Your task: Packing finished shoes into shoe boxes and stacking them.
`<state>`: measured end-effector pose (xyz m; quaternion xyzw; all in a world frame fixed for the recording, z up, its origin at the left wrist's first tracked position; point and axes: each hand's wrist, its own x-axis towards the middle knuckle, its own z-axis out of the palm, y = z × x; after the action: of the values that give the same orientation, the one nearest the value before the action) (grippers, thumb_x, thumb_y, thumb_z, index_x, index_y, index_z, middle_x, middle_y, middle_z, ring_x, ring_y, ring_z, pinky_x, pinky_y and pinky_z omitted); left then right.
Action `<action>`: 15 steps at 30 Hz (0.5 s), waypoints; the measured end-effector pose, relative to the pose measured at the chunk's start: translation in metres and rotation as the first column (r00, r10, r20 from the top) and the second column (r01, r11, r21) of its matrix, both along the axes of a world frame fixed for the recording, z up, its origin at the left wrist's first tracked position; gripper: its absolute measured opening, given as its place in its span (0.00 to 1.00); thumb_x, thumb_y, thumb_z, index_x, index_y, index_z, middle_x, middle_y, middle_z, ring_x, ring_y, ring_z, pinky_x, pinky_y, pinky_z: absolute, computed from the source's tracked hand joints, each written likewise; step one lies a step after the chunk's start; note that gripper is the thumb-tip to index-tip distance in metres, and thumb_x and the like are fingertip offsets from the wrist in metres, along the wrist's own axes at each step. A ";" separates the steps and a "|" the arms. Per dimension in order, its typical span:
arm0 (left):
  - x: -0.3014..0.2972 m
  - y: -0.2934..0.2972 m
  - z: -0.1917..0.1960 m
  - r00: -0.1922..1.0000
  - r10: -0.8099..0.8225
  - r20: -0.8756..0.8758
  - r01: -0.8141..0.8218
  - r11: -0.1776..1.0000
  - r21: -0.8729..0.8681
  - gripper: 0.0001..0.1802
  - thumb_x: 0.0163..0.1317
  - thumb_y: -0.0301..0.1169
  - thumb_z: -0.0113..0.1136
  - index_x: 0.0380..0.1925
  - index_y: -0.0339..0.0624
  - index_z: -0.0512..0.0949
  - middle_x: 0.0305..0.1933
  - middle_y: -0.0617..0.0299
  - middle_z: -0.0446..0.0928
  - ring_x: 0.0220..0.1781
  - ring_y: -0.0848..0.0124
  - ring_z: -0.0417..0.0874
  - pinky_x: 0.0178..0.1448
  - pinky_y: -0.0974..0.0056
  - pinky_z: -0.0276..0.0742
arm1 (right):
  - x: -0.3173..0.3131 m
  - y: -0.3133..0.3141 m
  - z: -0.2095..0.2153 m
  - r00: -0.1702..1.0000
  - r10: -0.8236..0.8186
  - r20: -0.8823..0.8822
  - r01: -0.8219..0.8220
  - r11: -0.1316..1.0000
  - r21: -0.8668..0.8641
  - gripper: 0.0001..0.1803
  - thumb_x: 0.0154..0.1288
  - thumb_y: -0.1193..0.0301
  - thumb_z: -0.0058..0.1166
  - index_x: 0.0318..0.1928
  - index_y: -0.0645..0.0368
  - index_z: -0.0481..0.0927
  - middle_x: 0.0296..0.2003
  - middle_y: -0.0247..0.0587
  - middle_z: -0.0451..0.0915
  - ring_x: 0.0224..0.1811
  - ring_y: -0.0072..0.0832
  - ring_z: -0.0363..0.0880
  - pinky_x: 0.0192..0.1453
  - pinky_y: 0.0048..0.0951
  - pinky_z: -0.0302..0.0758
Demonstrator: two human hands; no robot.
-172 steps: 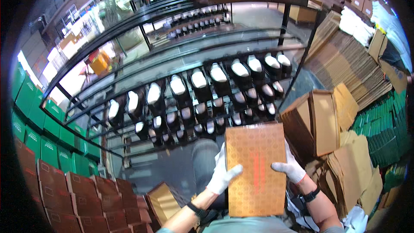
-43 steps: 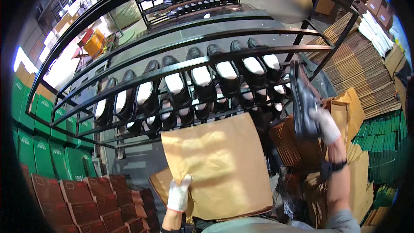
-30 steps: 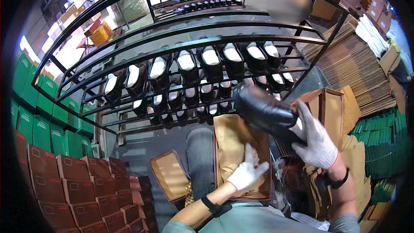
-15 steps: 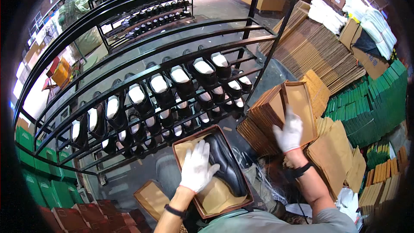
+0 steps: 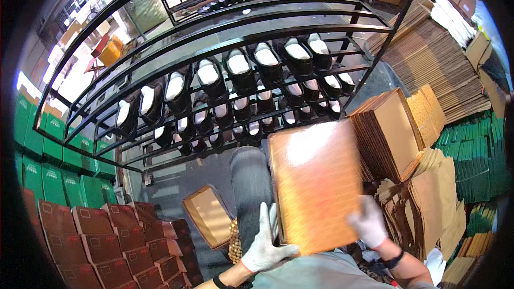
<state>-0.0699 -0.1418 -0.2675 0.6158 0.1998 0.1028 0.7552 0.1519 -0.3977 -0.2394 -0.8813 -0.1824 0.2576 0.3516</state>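
Observation:
A glossy orange-brown shoebox lid, blurred by motion, lies over my lap and hides the black shoe and the open box seen before. My right hand, in a white glove and smeared, holds the lid's right edge near the lower corner. On the other side, my gloved left hand rests along the left edge, between box and thigh. Its fingers are stretched out and the thumb points at the lid's lower left corner. Whether the lid sits fully down on the box cannot be made out.
A black metal rack with rows of black shoes stands ahead. Stacked brown lids and paper sheets are at the right. Brown shoeboxes and green boxes are piled left. An open tray-like box lies beside my leg.
My right hand has brought a lid from the stack over the box on my lap, covering the shoe. My left hand has moved from inside the box to its left edge. The view has shifted.

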 end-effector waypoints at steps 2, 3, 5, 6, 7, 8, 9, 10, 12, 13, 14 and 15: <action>-0.002 -0.002 -0.007 0.993 0.041 -0.112 -0.038 0.999 0.034 0.70 0.63 0.26 0.82 0.90 0.32 0.37 0.87 0.35 0.62 0.84 0.53 0.73 0.75 0.55 0.83 | -0.011 0.037 -0.020 0.999 0.032 -0.029 -0.023 0.955 0.295 0.62 0.58 0.61 0.79 0.88 0.63 0.57 0.80 0.51 0.70 0.83 0.40 0.69 0.87 0.43 0.66; 0.004 0.011 -0.005 0.972 0.051 -0.231 -0.064 0.997 -0.048 0.64 0.66 0.24 0.79 0.91 0.35 0.43 0.84 0.43 0.68 0.84 0.57 0.71 0.83 0.54 0.73 | 0.000 0.049 -0.017 0.991 0.094 -0.098 -0.056 0.939 0.340 0.67 0.57 0.62 0.79 0.90 0.61 0.49 0.84 0.51 0.64 0.86 0.40 0.64 0.89 0.43 0.63; 0.025 0.040 -0.065 0.991 0.089 -0.102 -0.075 0.988 0.138 0.56 0.71 0.36 0.80 0.90 0.41 0.54 0.79 0.49 0.72 0.79 0.61 0.74 0.80 0.54 0.74 | 0.024 0.089 0.002 0.964 0.204 -0.168 -0.105 0.879 0.466 0.73 0.56 0.59 0.80 0.92 0.60 0.42 0.87 0.52 0.58 0.89 0.40 0.58 0.91 0.43 0.59; 0.053 0.049 -0.062 0.996 0.091 -0.021 -0.092 0.992 -0.088 0.55 0.74 0.40 0.76 0.90 0.43 0.52 0.81 0.52 0.70 0.81 0.62 0.72 0.83 0.54 0.71 | 0.046 0.095 -0.020 0.965 0.254 -0.060 -0.186 0.829 0.527 0.74 0.57 0.54 0.79 0.92 0.59 0.41 0.88 0.52 0.58 0.90 0.41 0.57 0.91 0.44 0.59; 0.084 0.065 -0.052 0.991 0.115 0.061 -0.092 0.948 -0.305 0.54 0.77 0.45 0.73 0.91 0.44 0.50 0.83 0.55 0.68 0.82 0.63 0.69 0.85 0.54 0.68 | 0.065 0.112 -0.020 0.969 0.234 -0.084 -0.134 0.778 0.614 0.74 0.57 0.53 0.79 0.92 0.59 0.42 0.86 0.52 0.60 0.88 0.42 0.61 0.89 0.44 0.62; 0.099 0.085 -0.052 0.990 0.097 0.099 -0.044 0.898 -0.437 0.54 0.79 0.48 0.70 0.92 0.46 0.48 0.84 0.57 0.66 0.83 0.63 0.68 0.85 0.54 0.68 | 0.078 0.135 -0.021 0.965 0.232 -0.125 -0.083 0.717 0.692 0.73 0.58 0.51 0.79 0.92 0.60 0.44 0.85 0.52 0.63 0.86 0.43 0.64 0.88 0.45 0.65; 0.109 0.105 -0.053 0.986 0.091 0.138 0.002 0.829 -0.560 0.54 0.82 0.52 0.67 0.92 0.49 0.45 0.86 0.59 0.64 0.83 0.63 0.68 0.85 0.54 0.68 | 0.082 0.156 -0.008 0.951 0.250 -0.183 -0.056 0.722 0.690 0.70 0.58 0.51 0.79 0.90 0.60 0.48 0.82 0.50 0.67 0.83 0.42 0.68 0.85 0.44 0.67; 0.124 0.117 -0.046 0.970 0.079 0.232 0.037 0.888 -0.458 0.56 0.81 0.61 0.63 0.92 0.50 0.44 0.87 0.60 0.63 0.86 0.63 0.64 0.87 0.52 0.64 | 0.083 0.167 0.013 0.939 0.255 -0.230 -0.031 0.731 0.681 0.67 0.58 0.50 0.79 0.89 0.60 0.52 0.79 0.49 0.70 0.80 0.42 0.72 0.83 0.44 0.70; 0.121 0.135 -0.056 0.939 0.030 0.343 0.070 0.959 -0.275 0.58 0.77 0.63 0.67 0.92 0.50 0.46 0.87 0.58 0.62 0.87 0.63 0.60 0.89 0.51 0.59 | 0.073 0.175 0.017 0.967 0.209 -0.148 -0.041 0.698 0.715 0.57 0.54 0.49 0.80 0.78 0.59 0.66 0.68 0.43 0.76 0.73 0.37 0.77 0.79 0.42 0.75; 0.119 0.129 -0.044 0.907 0.008 0.421 0.104 0.965 -0.242 0.58 0.74 0.62 0.71 0.89 0.49 0.50 0.85 0.56 0.62 0.88 0.62 0.59 0.90 0.52 0.55 | 0.075 0.164 0.011 0.970 0.210 -0.123 -0.059 0.691 0.720 0.57 0.53 0.49 0.81 0.77 0.59 0.67 0.67 0.42 0.76 0.73 0.36 0.77 0.78 0.42 0.75; 0.116 0.120 -0.030 0.889 0.038 0.456 0.029 0.990 -0.138 0.53 0.74 0.54 0.75 0.86 0.48 0.55 0.81 0.55 0.65 0.84 0.62 0.63 0.87 0.53 0.60 | 0.078 0.154 0.012 0.972 0.214 -0.100 -0.077 0.686 0.724 0.57 0.51 0.49 0.82 0.77 0.60 0.68 0.67 0.42 0.76 0.72 0.36 0.77 0.77 0.43 0.76; 0.109 0.115 -0.018 0.917 0.073 0.393 -0.025 0.992 -0.125 0.50 0.74 0.50 0.75 0.84 0.47 0.57 0.79 0.55 0.68 0.81 0.63 0.67 0.85 0.54 0.63 | 0.075 0.154 0.013 0.979 0.182 -0.097 -0.056 0.689 0.723 0.57 0.51 0.48 0.82 0.76 0.60 0.69 0.67 0.42 0.77 0.72 0.35 0.78 0.77 0.42 0.76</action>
<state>0.0392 -0.0273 -0.2860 0.5315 0.0638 0.2324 0.8121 0.2272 -0.2433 -0.2268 -0.6373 -0.2961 0.2586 0.6628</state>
